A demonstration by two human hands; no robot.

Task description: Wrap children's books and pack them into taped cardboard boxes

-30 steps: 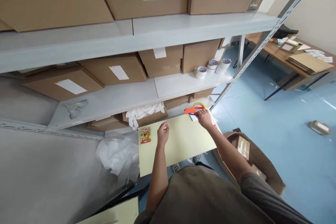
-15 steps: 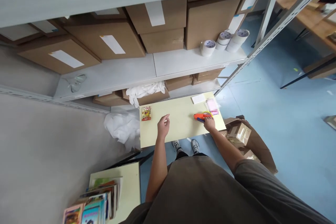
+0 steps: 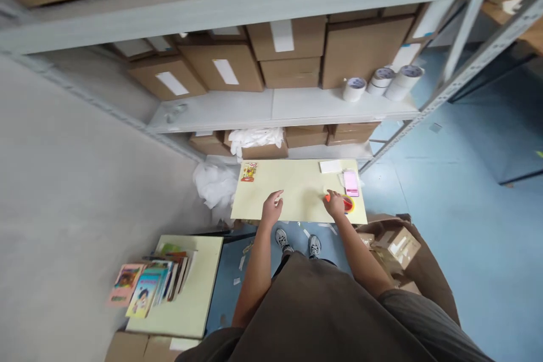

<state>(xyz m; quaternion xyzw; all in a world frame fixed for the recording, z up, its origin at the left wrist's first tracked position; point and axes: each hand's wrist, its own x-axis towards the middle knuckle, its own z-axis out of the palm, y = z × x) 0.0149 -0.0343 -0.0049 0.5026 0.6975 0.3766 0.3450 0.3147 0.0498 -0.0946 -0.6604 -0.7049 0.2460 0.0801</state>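
Note:
My right hand [image 3: 335, 205] closes over an orange tape dispenser [image 3: 348, 203] at the right part of the pale yellow table [image 3: 297, 181]. Its red and yellow round end shows right of my hand, and a bit of orange peeks out at the left; my hand hides the middle. My left hand [image 3: 271, 207] is held over the table's front with nothing in it, index finger stretched out and thumb apart. A small colourful box [image 3: 248, 172] lies at the table's back left corner. A phone with a pink screen [image 3: 351, 182] and a white pad [image 3: 330, 166] lie at the right.
Grey shelving [image 3: 220, 113] with cardboard boxes and white tape rolls [image 3: 354, 89] stands behind the table. An open carton [image 3: 436, 277] of boxes is on the floor at the right. At the lower left, books [image 3: 169, 277] sit on a side table [image 3: 199, 294]. Paper scraps dot the floor.
My right hand and the tape dispenser have turned, so its round end now points right. My left hand stays open over the table. The camera view has shifted left.

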